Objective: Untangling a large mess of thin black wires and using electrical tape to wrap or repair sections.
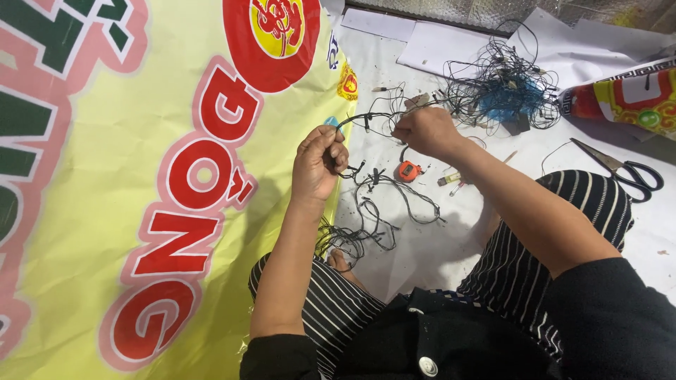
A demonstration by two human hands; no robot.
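Two bare hands are held over a white paper-covered floor, where a person in striped trousers sits. A thin black wire strand with small bulbs (pixel 370 116) is stretched between them: the left hand (pixel 318 163) is closed in a fist around the strand's lower stretch, near the edge of a large yellow banner with red lettering (pixel 141 176), while the right hand (pixel 426 130) is closed in a pinch on the strand's upper end, where a small pale piece, too small to identify, is held against the wire. From the left fist the strand is seen to run down into a loose bundle of black wire (pixel 366 225) lying between the knees. A dense tangle of black wire with blue bits (pixel 503 88) is left well apart, toward the far edge of the floor covering. As a judgement, only a small part appears sorted, and most of the wire remains tangled. An orange tape measure (pixel 407 171) lies just below the right hand, a yellow lighter (pixel 451 179) near it, and black-handled scissors (pixel 623 169) lie toward the right edge, beside a red and gold patterned roll (pixel 627 95).
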